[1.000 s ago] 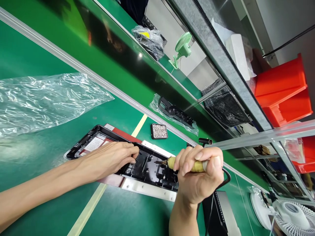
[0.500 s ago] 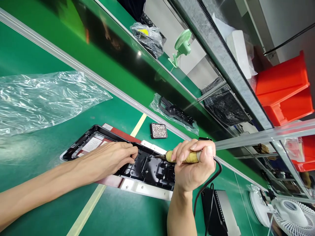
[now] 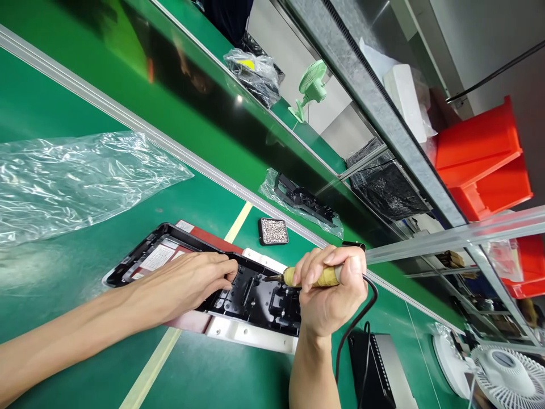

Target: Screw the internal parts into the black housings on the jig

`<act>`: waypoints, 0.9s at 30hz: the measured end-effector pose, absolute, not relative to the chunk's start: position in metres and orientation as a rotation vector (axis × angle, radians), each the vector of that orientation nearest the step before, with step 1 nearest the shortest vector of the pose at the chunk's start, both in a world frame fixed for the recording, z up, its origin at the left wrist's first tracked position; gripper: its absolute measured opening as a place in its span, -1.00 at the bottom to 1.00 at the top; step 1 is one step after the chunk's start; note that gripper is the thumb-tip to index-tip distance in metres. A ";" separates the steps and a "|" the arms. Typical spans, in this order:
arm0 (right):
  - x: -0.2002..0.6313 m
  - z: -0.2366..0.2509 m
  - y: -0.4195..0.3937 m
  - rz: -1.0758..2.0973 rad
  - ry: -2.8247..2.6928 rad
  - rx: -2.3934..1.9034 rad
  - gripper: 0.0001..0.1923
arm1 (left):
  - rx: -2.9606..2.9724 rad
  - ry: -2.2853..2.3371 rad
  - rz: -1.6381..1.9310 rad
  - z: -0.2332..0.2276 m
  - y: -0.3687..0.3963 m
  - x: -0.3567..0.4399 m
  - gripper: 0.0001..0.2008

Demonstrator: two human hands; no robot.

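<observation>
Mid-job: right hand fisted round yellow-handled corded soldering iron, tip down on long black plastic housing, flat on white fixture plate atop green bench. Left hand pressing housing, fingers together. Finished spots indistinguishable; looks partway.

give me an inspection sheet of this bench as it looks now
surface: green bench top with a pale yellow stripe.
job's things: black plastic housing lying on a white fixture plate; soldering iron, tip over the housing.
clutter: empty clear plastic bag; small tray of metal bits; bagged black part.
grippers: left hand pressing flat on the housing; right hand closed round the iron's handle.
cables: black cord running from the iron down past the wrist.
surroundings: red bins, green fan, white fan.
</observation>
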State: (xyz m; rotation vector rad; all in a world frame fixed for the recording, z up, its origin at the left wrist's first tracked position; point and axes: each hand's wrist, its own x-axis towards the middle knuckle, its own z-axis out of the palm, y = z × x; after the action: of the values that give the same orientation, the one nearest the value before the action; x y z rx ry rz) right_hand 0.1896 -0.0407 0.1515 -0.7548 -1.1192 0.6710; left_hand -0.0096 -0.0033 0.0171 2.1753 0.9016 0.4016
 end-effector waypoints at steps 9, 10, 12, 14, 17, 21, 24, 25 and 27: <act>0.189 0.148 -0.039 0.696 -1.116 -0.774 -0.66 | 2.160 0.909 0.453 0.014 -0.004 -0.011 -0.72; 0.188 0.148 -0.039 0.699 -1.117 -0.776 -0.66 | 2.160 0.910 0.454 0.013 -0.004 -0.011 -0.71; 0.188 0.147 -0.039 0.715 -1.121 -0.781 -0.64 | 2.162 0.905 0.465 0.012 -0.004 -0.011 -0.70; 0.187 0.147 -0.039 0.727 -1.130 -0.787 -0.62 | 2.164 0.895 0.478 0.011 -0.004 -0.011 -0.71; 0.187 0.145 -0.037 0.730 -1.163 -0.809 -0.59 | 2.168 0.881 0.488 0.012 -0.003 -0.013 -0.70; 0.189 0.141 -0.035 0.763 -1.208 -0.827 -0.60 | 2.158 0.870 0.457 0.018 -0.002 -0.016 -0.64; 0.191 0.137 -0.034 0.785 -1.222 -0.817 -0.63 | 2.141 0.859 0.420 0.023 -0.002 -0.018 -0.62; 0.192 0.135 -0.033 0.796 -1.223 -0.821 -0.63 | 2.137 0.860 0.414 0.024 -0.002 -0.019 -0.62; 0.193 0.133 -0.033 0.818 -1.224 -0.828 -0.64 | 2.131 0.871 0.416 0.025 -0.003 -0.020 -0.62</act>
State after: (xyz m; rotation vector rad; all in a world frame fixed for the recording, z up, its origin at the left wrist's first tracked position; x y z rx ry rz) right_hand 0.1931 -0.0332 0.1334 -0.8278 -1.2236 0.8175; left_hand -0.0198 -0.0025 0.0246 2.1312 0.8712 0.4159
